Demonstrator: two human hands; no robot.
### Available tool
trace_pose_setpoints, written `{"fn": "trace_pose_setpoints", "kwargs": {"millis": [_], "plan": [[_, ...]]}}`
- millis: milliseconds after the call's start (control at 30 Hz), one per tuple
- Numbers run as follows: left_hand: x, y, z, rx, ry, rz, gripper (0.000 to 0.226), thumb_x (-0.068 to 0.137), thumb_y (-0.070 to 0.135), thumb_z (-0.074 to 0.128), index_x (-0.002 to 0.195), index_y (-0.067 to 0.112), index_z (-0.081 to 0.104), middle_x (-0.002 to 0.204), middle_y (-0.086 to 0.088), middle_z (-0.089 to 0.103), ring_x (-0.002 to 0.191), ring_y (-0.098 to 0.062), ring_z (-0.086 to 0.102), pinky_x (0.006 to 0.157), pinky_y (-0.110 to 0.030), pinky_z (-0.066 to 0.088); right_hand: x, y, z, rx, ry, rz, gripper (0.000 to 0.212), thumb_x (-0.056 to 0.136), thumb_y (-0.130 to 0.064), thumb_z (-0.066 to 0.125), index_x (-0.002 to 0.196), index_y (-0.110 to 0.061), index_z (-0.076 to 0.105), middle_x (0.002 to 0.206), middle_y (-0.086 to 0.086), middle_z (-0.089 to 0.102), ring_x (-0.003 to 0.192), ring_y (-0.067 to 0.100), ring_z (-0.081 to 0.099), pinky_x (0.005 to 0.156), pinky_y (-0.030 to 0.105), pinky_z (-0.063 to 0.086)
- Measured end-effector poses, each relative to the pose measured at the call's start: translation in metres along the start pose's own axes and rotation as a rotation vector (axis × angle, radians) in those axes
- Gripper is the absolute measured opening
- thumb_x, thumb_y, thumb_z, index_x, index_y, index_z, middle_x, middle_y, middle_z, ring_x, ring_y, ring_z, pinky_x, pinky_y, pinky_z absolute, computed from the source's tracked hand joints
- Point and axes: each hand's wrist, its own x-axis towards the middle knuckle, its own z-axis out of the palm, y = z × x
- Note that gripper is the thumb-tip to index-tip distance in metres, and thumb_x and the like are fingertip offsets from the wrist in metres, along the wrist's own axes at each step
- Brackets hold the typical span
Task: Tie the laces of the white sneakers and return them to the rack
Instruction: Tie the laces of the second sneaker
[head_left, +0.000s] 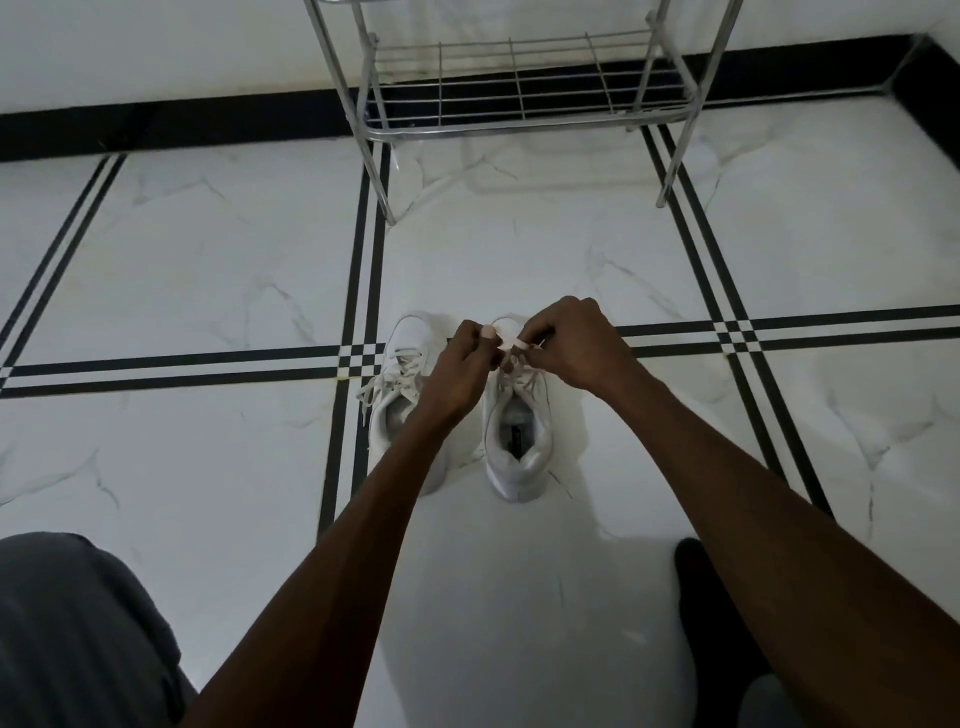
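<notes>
On the marble floor (519, 597) before the metal rack (519, 98), the left hand (462, 364) and right hand (571, 343) both pinch the lace (506, 344) over the right sneaker (519, 431), beside the left sneaker (400, 384).

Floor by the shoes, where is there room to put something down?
Bare white marble floor lies left of the pair, and more lies between the two white sneakers and the silver wire rack. It is crowded where both hands, left and right, work the white laces over the right sneaker, close beside the left sneaker.
</notes>
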Motion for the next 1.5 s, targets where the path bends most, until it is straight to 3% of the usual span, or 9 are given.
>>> {"fn": "trace_pose_setpoints", "kwargs": {"millis": [100, 200, 300, 433, 800, 967, 1167, 1333, 1500], "plan": [[-0.002, 0.001, 0.0, 0.065, 0.015, 0.006, 0.036, 0.111, 0.029, 0.037, 0.131, 0.007, 0.057, 0.115, -0.008, 0.073, 0.107, -0.021, 0.069, 0.095, -0.037, 0.053, 0.0, 0.004, 0.004, 0.119, 0.11, 0.066, 0.01, 0.071, -0.015, 0.085, 0.081, -0.015, 0.082, 0.073, -0.004, 0.075, 0.059, -0.005, 0.064, 0.058, 0.009, 0.047], [0.003, -0.003, 0.0, 0.332, 0.04, 0.069, 0.046, 0.106, 0.028, 0.038, 0.152, 0.021, 0.039, 0.107, -0.01, 0.07, 0.1, -0.029, 0.066, 0.093, -0.05, 0.054, -0.003, 0.008, 0.006, 0.49, 0.091, 0.228, 0.017, 0.069, -0.013, 0.087, 0.085, -0.013, 0.082, 0.079, 0.004, 0.079, 0.072, 0.01, 0.075, 0.066, 0.024, 0.059], [0.008, -0.004, -0.005, 0.586, 0.131, 0.062, 0.044, 0.098, 0.038, 0.046, 0.14, 0.027, 0.051, 0.13, -0.009, 0.064, 0.125, -0.037, 0.054, 0.104, -0.067, 0.041, -0.007, 0.01, 0.007, 0.716, 0.074, 0.325, 0.018, 0.071, -0.009, 0.085, 0.089, -0.006, 0.079, 0.084, 0.013, 0.078, 0.082, 0.022, 0.077, 0.067, 0.025, 0.056], [0.004, 0.002, -0.021, 0.735, 0.223, 0.089, 0.025, 0.102, 0.037, 0.056, 0.111, 0.018, 0.07, 0.136, -0.007, 0.049, 0.133, -0.034, 0.035, 0.111, -0.06, 0.031, -0.011, 0.01, 0.006, 0.891, 0.015, 0.379, 0.026, 0.084, -0.014, 0.078, 0.1, 0.006, 0.073, 0.096, 0.024, 0.076, 0.09, 0.028, 0.076, 0.076, 0.031, 0.059], [-0.019, -0.05, -0.059, 1.171, 0.542, -0.169, 0.024, 0.074, 0.007, 0.074, 0.097, 0.012, 0.068, 0.121, -0.012, 0.052, 0.117, -0.041, 0.046, 0.107, -0.066, 0.033, -0.028, 0.075, 0.031, 0.609, 0.121, 0.96, 0.032, 0.075, -0.023, 0.083, 0.093, 0.001, 0.072, 0.087, 0.013, 0.078, 0.074, 0.017, 0.075, 0.044, 0.022, 0.039], [-0.014, -0.049, -0.028, 1.036, 0.46, 0.161, 0.025, 0.091, 0.013, 0.065, 0.116, 0.017, 0.067, 0.14, -0.009, 0.057, 0.131, -0.039, 0.045, 0.107, -0.059, 0.036, -0.026, 0.069, 0.033, 0.28, 0.116, 0.833, 0.058, 0.082, -0.056, 0.069, 0.088, 0.001, 0.071, 0.079, 0.009, 0.077, 0.075, 0.019, 0.07, 0.063, 0.028, 0.044], [-0.013, -0.039, 0.013, 0.981, 0.093, 0.19, 0.026, 0.097, 0.009, 0.055, 0.113, 0.023, 0.07, 0.116, 0.001, 0.072, 0.121, -0.029, 0.053, 0.098, -0.046, 0.024, -0.031, 0.063, 0.029, 0.15, -0.046, 0.134, 0.029, 0.086, -0.013, 0.073, 0.115, -0.013, 0.071, 0.118, 0.005, 0.07, 0.109, 0.018, 0.063, 0.088, 0.022, 0.042], [-0.011, -0.036, 0.01, 0.995, 0.171, 0.184, 0.029, 0.093, 0.004, 0.055, 0.094, 0.023, 0.077, 0.094, 0.003, 0.076, 0.108, -0.028, 0.056, 0.097, -0.049, 0.023, -0.033, 0.063, 0.042, 0.12, -0.015, 0.071, 0.008, 0.089, -0.024, 0.068, 0.089, -0.019, 0.075, 0.086, -0.004, 0.075, 0.083, 0.013, 0.067, 0.074, 0.029, 0.05], [-0.011, -0.038, -0.001, 1.095, 0.218, 0.193, 0.03, 0.085, 0.004, 0.062, 0.094, 0.027, 0.078, 0.08, 0.007, 0.071, 0.106, -0.026, 0.057, 0.096, -0.047, 0.017, -0.035, 0.064, 0.036, 0.051, 0.007, 0.179, 0.02, 0.088, -0.015, 0.063, 0.075, -0.022, 0.076, 0.059, -0.017, 0.063, 0.058, 0.001, 0.062, 0.064, 0.023, 0.05]]}}
